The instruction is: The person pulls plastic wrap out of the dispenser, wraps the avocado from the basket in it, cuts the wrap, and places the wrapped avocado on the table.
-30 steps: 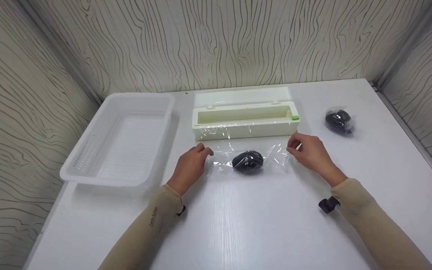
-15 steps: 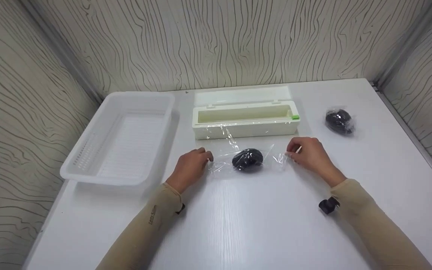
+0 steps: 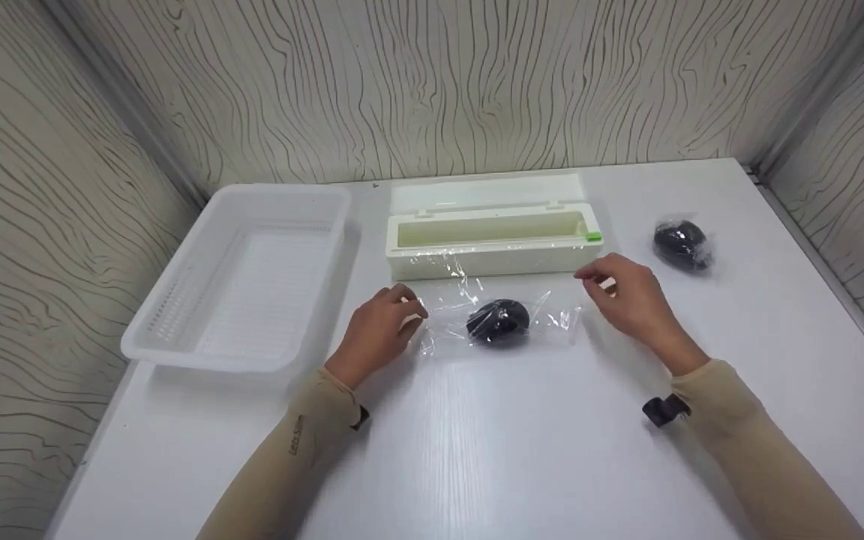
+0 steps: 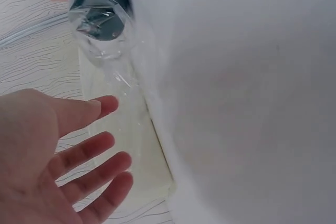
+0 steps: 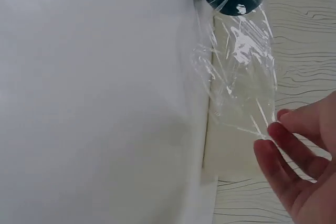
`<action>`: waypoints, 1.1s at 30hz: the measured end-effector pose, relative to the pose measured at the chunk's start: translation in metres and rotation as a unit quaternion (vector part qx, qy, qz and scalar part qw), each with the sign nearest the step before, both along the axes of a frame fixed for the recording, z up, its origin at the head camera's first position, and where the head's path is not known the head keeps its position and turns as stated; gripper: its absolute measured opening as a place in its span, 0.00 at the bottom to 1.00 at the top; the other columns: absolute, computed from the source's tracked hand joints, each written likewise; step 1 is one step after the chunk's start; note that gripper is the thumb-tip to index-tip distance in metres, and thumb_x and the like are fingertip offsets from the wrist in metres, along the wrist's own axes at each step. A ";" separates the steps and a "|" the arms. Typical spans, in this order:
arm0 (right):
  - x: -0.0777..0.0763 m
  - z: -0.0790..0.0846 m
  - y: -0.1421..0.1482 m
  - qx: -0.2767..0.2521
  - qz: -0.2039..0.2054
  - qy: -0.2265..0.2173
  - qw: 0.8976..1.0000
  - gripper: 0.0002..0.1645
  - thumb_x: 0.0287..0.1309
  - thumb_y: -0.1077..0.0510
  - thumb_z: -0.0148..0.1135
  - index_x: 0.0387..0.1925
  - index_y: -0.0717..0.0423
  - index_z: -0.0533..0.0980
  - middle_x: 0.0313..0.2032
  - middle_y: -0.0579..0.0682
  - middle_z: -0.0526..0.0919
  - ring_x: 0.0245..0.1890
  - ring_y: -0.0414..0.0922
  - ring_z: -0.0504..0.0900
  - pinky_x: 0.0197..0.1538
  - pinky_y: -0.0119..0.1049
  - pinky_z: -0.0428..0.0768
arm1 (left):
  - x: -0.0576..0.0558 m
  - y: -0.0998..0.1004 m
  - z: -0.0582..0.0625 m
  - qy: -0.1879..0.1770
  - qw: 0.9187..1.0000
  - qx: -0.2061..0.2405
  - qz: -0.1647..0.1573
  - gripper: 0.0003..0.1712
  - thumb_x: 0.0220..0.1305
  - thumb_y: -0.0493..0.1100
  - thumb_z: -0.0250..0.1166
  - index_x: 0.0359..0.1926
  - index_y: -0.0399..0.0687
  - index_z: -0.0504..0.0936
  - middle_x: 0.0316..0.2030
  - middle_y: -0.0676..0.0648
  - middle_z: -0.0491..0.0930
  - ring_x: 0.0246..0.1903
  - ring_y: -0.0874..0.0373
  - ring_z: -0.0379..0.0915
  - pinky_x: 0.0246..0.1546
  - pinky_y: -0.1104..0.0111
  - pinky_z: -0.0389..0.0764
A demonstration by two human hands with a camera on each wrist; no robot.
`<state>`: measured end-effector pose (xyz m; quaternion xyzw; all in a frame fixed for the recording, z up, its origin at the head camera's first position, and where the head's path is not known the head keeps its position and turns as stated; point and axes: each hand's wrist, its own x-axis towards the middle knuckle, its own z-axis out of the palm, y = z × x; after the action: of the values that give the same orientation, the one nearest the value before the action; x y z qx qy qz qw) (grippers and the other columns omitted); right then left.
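Clear film (image 3: 558,318) wraps a dark lump (image 3: 499,322) — between hands (image 3: 378,330) (image 3: 627,300).

light: soft, moderate | glare: tabletop (image 3: 451,435), film (image 3: 563,319) | shadows: soft, under basket (image 3: 207,362) | left-wrist view: hazy

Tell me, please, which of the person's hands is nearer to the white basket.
The left. The left hand is just right of the white basket, not touching it; the right hand is farther right, past the dark object lying between the hands.

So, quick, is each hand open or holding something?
Left hand: open, beside the clear film.
Right hand: near the film's edge; can't tell whether it's pinching it.
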<state>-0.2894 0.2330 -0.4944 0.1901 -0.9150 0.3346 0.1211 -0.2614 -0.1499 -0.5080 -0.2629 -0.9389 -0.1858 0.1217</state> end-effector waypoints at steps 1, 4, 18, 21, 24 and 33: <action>0.002 0.001 -0.005 0.001 0.020 0.006 1.000 0.11 0.63 0.68 0.67 0.46 0.58 0.85 0.43 0.55 0.88 0.45 0.55 0.85 0.49 0.50 0.84 | 0.001 0.001 0.000 0.006 1.000 0.002 -0.002 0.04 0.66 0.38 0.71 0.41 0.50 0.89 0.47 0.48 0.83 0.46 0.49 0.81 0.40 0.56 0.85; 0.009 0.000 -0.021 0.025 0.103 0.005 0.994 0.18 0.62 0.62 0.72 0.54 0.55 0.84 0.51 0.53 0.86 0.56 0.57 0.81 0.60 0.57 0.80 | 0.005 0.007 0.002 0.007 1.000 -0.005 -0.007 0.07 0.68 0.44 0.71 0.45 0.51 0.88 0.49 0.51 0.83 0.49 0.51 0.80 0.46 0.57 0.84; 0.015 -0.009 -0.064 0.112 0.139 -0.032 0.983 0.35 0.48 0.56 0.83 0.59 0.50 0.79 0.52 0.50 0.82 0.55 0.52 0.84 0.58 0.53 0.83 | 0.016 0.037 -0.003 -0.029 0.991 -0.110 -0.064 0.38 0.68 0.57 0.69 0.76 0.60 0.69 0.65 0.53 0.79 0.61 0.53 0.77 0.63 0.53 0.77; 0.015 -0.009 -0.065 0.121 0.136 -0.037 0.983 0.36 0.47 0.54 0.83 0.58 0.50 0.78 0.49 0.49 0.82 0.51 0.51 0.85 0.55 0.52 0.83 | 0.013 0.040 -0.004 -0.033 0.990 -0.121 -0.060 0.38 0.68 0.56 0.70 0.76 0.60 0.69 0.61 0.52 0.82 0.57 0.51 0.79 0.60 0.53 0.78; 0.014 -0.012 -0.068 0.134 0.139 -0.033 0.981 0.38 0.46 0.51 0.84 0.59 0.51 0.77 0.48 0.49 0.82 0.48 0.51 0.85 0.53 0.52 0.84 | 0.010 0.040 -0.005 -0.023 0.991 -0.120 -0.056 0.37 0.66 0.56 0.71 0.73 0.58 0.72 0.55 0.52 0.83 0.54 0.51 0.80 0.57 0.53 0.80; 0.011 -0.014 -0.070 0.152 0.132 -0.026 0.979 0.38 0.49 0.49 0.82 0.60 0.53 0.76 0.47 0.51 0.83 0.45 0.54 0.85 0.49 0.54 0.84 | 0.005 0.061 -0.003 0.012 0.992 -0.107 -0.066 0.43 0.61 0.58 0.75 0.74 0.55 0.70 0.67 0.53 0.76 0.66 0.55 0.72 0.66 0.55 0.75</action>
<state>-0.2783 0.1635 -0.5082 0.3167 -0.9249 0.2090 0.0219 -0.2561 -0.0887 -0.5115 -0.3383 -0.9324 -0.0884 0.0917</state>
